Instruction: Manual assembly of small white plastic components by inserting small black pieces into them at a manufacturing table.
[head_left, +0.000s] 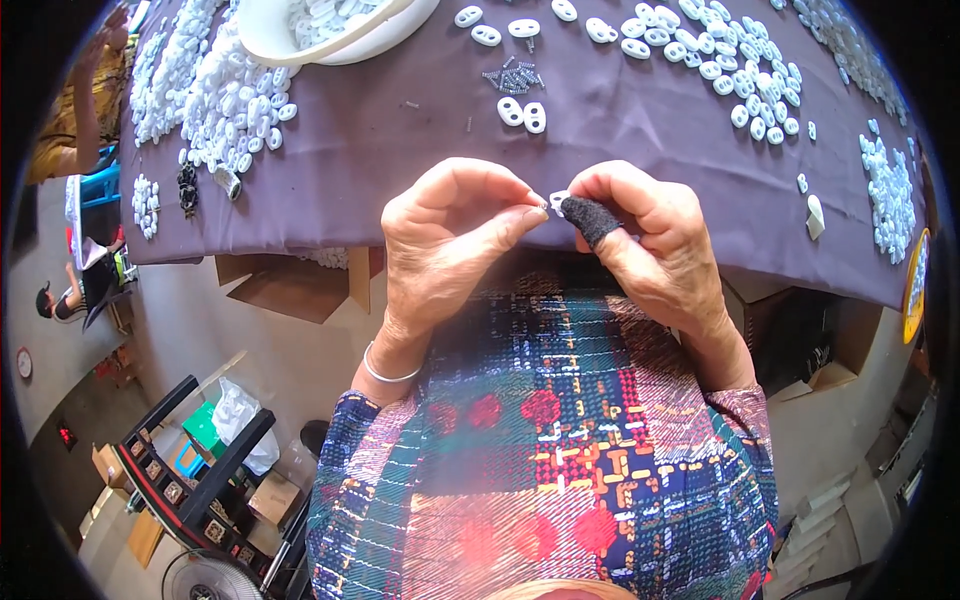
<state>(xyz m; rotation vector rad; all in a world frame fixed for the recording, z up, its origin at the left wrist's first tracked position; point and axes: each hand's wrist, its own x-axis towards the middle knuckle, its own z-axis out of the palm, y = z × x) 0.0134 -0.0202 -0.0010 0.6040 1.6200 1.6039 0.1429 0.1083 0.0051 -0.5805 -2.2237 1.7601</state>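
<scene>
My right hand (655, 225) pinches a small white two-hole cord lock (558, 203) between the forefinger and a thumb wrapped in black cloth. Close beside it, thumb and forefinger of my left hand (455, 225) are pressed together at the tips. Whatever they hold is too small to make out. Both hands are raised at the near edge of the cloth-covered table. Beyond them, two white cord locks (522, 115) lie side by side. A little pile of small metal springs (512, 77) is just behind those.
A dark purple cloth (370, 130) covers the table. White pieces lie in heaps at the left (235, 110) and right (890, 190), with loose cord locks (740, 70) at the back right. A white basin (400, 30) stands far off. Cardboard boxes (300, 285) sit below the table edge.
</scene>
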